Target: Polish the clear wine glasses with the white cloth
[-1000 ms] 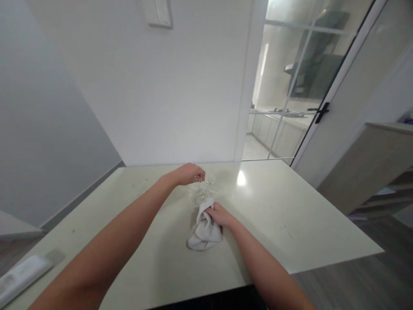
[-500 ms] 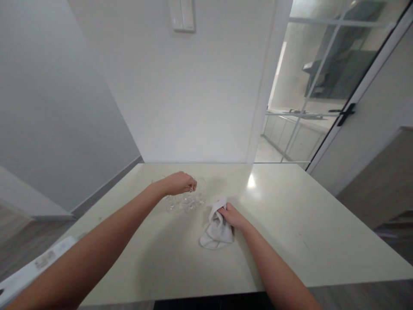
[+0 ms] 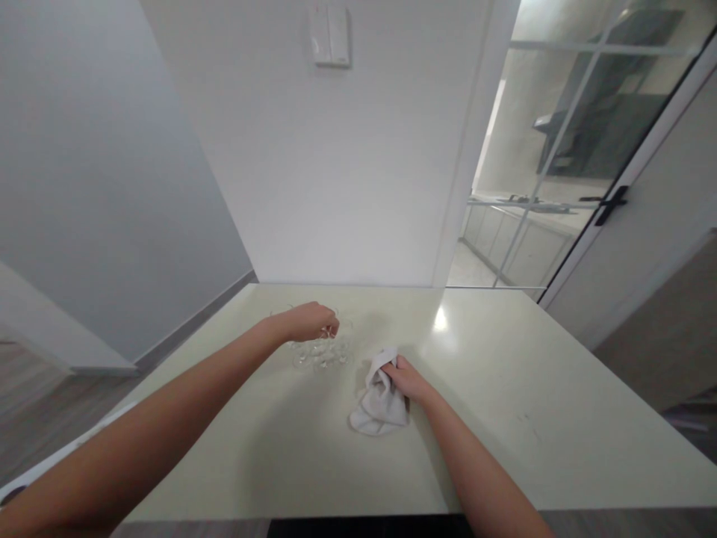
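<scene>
A cluster of clear glasses [image 3: 322, 357] stands on the white table [image 3: 504, 418], left of the middle. Their outlines are faint, so their exact shape is hard to make out. My left hand [image 3: 314, 321] reaches over them with its fingers closed in a pinch on a clear glass. The wrist and hand hide part of the cluster. To the right, my right hand [image 3: 408, 377] grips a crumpled light grey cloth [image 3: 381, 407], whose lower end hangs down to the tabletop. Cloth and glasses are apart by a small gap.
Behind the table rises a white wall with a switch plate [image 3: 330, 36]. At the right is a glazed door with a black handle [image 3: 612, 205]. A white object [image 3: 67, 452] shows at the left edge, partly behind my left forearm.
The view has shifted slightly, so the scene sits a little lower and further right. Both hands keep nearly the same place and grip, over the glasses and on the cloth.
</scene>
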Demonstrator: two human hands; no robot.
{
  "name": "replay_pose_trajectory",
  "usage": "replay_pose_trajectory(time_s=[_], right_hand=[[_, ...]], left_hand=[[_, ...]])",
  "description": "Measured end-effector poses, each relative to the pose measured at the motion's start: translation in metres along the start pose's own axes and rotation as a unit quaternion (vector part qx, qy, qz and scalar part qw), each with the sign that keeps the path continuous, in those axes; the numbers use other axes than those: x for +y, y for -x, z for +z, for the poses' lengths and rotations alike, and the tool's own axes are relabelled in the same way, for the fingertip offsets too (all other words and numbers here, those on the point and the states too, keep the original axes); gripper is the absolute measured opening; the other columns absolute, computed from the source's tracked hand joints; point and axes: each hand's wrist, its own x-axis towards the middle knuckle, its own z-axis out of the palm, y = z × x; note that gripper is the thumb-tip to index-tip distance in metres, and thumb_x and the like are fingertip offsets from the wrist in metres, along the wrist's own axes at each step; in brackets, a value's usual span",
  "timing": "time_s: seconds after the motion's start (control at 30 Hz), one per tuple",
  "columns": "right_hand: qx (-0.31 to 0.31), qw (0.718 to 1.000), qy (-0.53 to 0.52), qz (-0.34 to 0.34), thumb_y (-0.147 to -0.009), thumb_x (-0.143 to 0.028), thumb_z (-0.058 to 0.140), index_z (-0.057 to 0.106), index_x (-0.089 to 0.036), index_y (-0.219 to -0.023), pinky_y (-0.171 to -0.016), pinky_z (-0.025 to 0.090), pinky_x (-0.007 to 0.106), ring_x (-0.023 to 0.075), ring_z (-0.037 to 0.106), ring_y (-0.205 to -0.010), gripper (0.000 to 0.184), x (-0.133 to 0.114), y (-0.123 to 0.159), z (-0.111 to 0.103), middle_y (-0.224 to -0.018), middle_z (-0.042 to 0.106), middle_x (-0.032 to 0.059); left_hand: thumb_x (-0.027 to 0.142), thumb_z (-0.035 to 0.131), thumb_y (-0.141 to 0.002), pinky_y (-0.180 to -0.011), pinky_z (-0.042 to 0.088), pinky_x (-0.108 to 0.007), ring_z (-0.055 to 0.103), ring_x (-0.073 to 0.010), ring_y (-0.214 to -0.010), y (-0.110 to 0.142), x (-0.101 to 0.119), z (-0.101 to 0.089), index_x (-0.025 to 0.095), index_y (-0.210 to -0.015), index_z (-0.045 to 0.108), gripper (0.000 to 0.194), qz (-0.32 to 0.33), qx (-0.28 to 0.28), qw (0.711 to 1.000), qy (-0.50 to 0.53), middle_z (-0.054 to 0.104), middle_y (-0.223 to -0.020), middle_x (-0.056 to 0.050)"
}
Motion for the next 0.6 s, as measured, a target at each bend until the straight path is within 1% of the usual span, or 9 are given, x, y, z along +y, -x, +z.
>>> replay_pose_trajectory(time_s=[0.13, 0.23, 0.3, 0.37, 0.43, 0.5, 0.57, 0.6], right_hand=[[0.001, 1.000, -0.002, 0.011, -0.080, -0.045, 0.059, 0.070, -0.015, -0.099, -0.088, 0.047, 0.039, 0.0265, 0.062, -0.099, 0.037, -0.001, 0.001, 0.001, -0.101, 0.072, 0.0075], [0.001, 1.000, -0.001, 0.014, -0.079, -0.047, 0.058, 0.069, -0.015, -0.098, -0.088, 0.047, 0.039, 0.0269, 0.062, -0.100, 0.038, -0.003, 0.002, 0.001, -0.101, 0.072, 0.0075], [0.001, 1.000, 0.001, 0.014, -0.080, -0.048, 0.058, 0.069, -0.015, -0.099, -0.089, 0.047, 0.039, 0.0270, 0.062, -0.101, 0.040, -0.003, 0.002, 0.001, -0.102, 0.072, 0.0077], [0.000, 1.000, -0.001, 0.016, -0.080, -0.048, 0.057, 0.069, -0.015, -0.099, -0.089, 0.046, 0.038, 0.0267, 0.062, -0.101, 0.040, -0.002, 0.001, 0.000, -0.103, 0.071, 0.0079], [-0.002, 1.000, -0.009, 0.019, -0.080, -0.049, 0.058, 0.069, -0.015, -0.099, -0.090, 0.046, 0.038, 0.0265, 0.062, -0.101, 0.041, 0.000, 0.000, 0.000, -0.104, 0.071, 0.0081], [0.011, 0.999, -0.018, 0.031, -0.079, -0.050, 0.058, 0.069, -0.015, -0.099, -0.091, 0.045, 0.039, 0.0266, 0.061, -0.101, 0.042, 0.003, -0.002, 0.000, -0.104, 0.071, 0.0082], [0.031, 0.998, -0.037, 0.048, -0.078, -0.054, 0.058, 0.068, -0.015, -0.097, -0.094, 0.044, 0.041, 0.0266, 0.061, -0.102, 0.044, 0.006, -0.004, 0.000, -0.103, 0.071, 0.0082], [0.039, 0.996, -0.063, 0.053, -0.078, -0.057, 0.056, 0.068, -0.016, -0.096, -0.095, 0.043, 0.041, 0.0264, 0.061, -0.102, 0.046, 0.006, -0.005, 0.001, -0.102, 0.071, 0.0082]], left_hand=[[0.008, 0.063, -0.074, -0.078, 0.043, -0.027, 0.064, -0.0189, -0.088, 0.006, 0.005, -0.002, 0.025, -0.088, 0.073, 0.025, -0.014, -0.015, 1.000, 0.004, 0.071, -0.091, -0.004], [-0.001, 0.059, -0.070, -0.084, 0.044, -0.029, 0.063, -0.0199, -0.096, 0.010, 0.011, -0.006, 0.024, -0.088, 0.074, 0.034, -0.022, -0.014, 1.000, 0.014, 0.070, -0.099, -0.006], [-0.006, 0.054, -0.068, -0.088, 0.044, -0.030, 0.061, -0.0204, -0.103, 0.014, 0.015, -0.009, 0.025, -0.088, 0.074, 0.042, -0.026, -0.005, 1.000, 0.014, 0.068, -0.108, -0.007], [-0.009, 0.051, -0.067, -0.093, 0.044, -0.033, 0.057, -0.0218, -0.112, 0.020, 0.019, -0.014, 0.025, -0.088, 0.075, 0.047, -0.040, 0.020, 0.999, 0.000, 0.065, -0.118, -0.007], [-0.009, 0.050, -0.067, -0.097, 0.042, -0.037, 0.053, -0.0233, -0.119, 0.026, 0.028, -0.018, 0.024, -0.087, 0.074, 0.045, -0.066, 0.074, 0.995, -0.022, 0.062, -0.123, -0.008], [-0.005, 0.050, -0.073, -0.099, 0.041, -0.040, 0.052, -0.0240, -0.120, 0.028, 0.045, -0.020, 0.021, -0.088, 0.072, 0.037, -0.097, 0.162, 0.981, -0.034, 0.061, -0.123, -0.010], [0.006, 0.048, -0.084, -0.098, 0.041, -0.041, 0.054, -0.0237, -0.115, 0.021, 0.073, -0.014, 0.020, -0.096, 0.068, 0.027, -0.113, 0.261, 0.959, -0.008, 0.061, -0.119, -0.011], [0.014, 0.049, -0.088, -0.097, 0.042, -0.042, 0.055, -0.0241, -0.112, 0.014, 0.090, -0.006, 0.020, -0.100, 0.066, 0.022, -0.100, 0.287, 0.953, 0.021, 0.062, -0.115, -0.011]])
